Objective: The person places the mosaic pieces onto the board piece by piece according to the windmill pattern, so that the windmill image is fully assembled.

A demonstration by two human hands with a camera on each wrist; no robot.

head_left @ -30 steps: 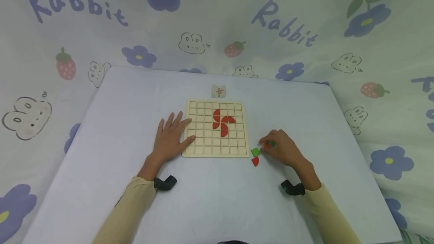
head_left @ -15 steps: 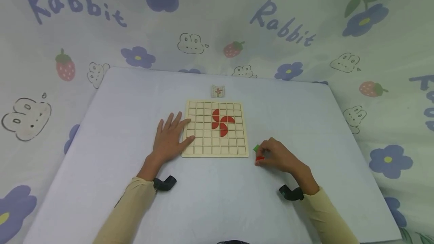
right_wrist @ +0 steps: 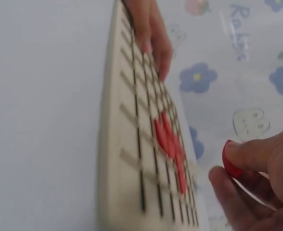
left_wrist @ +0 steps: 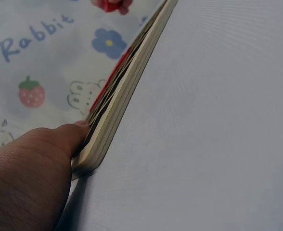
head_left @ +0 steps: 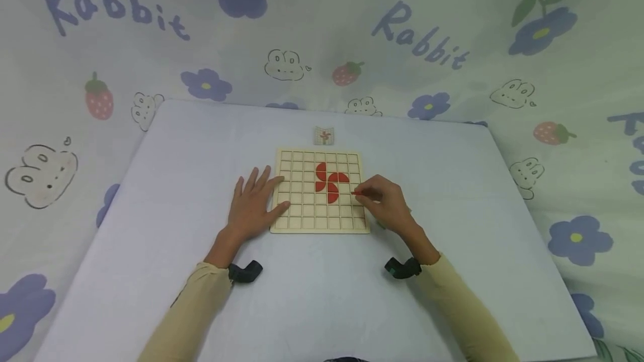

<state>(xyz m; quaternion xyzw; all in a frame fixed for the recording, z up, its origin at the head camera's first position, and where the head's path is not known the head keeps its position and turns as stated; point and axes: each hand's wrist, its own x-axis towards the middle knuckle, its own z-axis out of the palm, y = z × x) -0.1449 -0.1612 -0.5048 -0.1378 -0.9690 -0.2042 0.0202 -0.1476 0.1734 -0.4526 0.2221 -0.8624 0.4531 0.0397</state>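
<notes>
A square wooden grid board (head_left: 307,212) lies on the table, with several red quarter-circle tiles (head_left: 333,193) set in its cells in a pinwheel shape. My left hand (head_left: 251,205) rests on the board's left edge, fingers spread and straight, thumb over the rim. Between thumb and fingertips, my right hand (head_left: 386,203) pinches another red quarter-circle tile (right_wrist: 232,161) above the right side of the grid. The right wrist view shows that tile held clear of the board. A green tile (head_left: 380,225) on the table is mostly covered by the right hand.
A small card (head_left: 324,136) printed with a red pinwheel on a grid lies just beyond the board. White cloth covers the table (head_left: 322,295). A patterned curtain (head_left: 322,32) with flowers, rabbits and strawberries hangs behind it.
My right hand picked up the red quarter-circle tile from the table beside the board's near right corner and carried it left and away, over the grid. The left hand stayed put.
</notes>
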